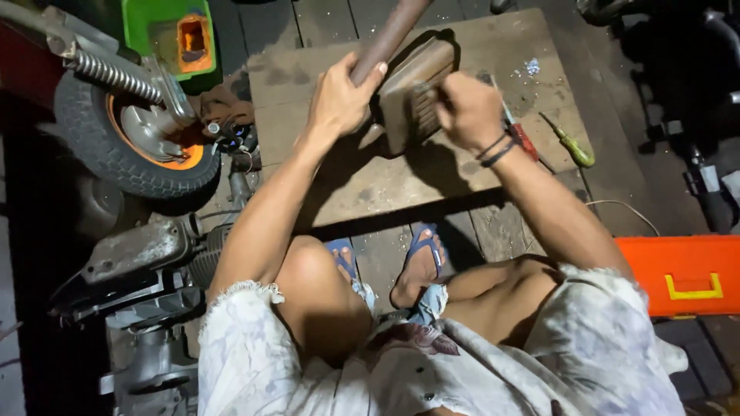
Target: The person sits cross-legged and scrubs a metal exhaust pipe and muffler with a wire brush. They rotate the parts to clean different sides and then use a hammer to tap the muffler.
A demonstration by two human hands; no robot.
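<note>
My left hand (339, 96) grips the brown metal pipe (391, 35) of a rusty exhaust muffler (412, 77) that rests on a low wooden board (370, 177). My right hand (466, 108), wearing dark wrist bands, is closed over a small tool pressed against the muffler's side; its motion blurs the tool, so I cannot tell what kind it is. Both hands touch the muffler.
A red-handled tool (523, 139) and a green-handled screwdriver (572, 145) lie on the board's right side. A small wheel with an orange rim (139, 139) and an engine block (146, 262) sit at left. An orange toolbox (682, 273) is at right. My feet in blue sandals (420, 262) rest below the board.
</note>
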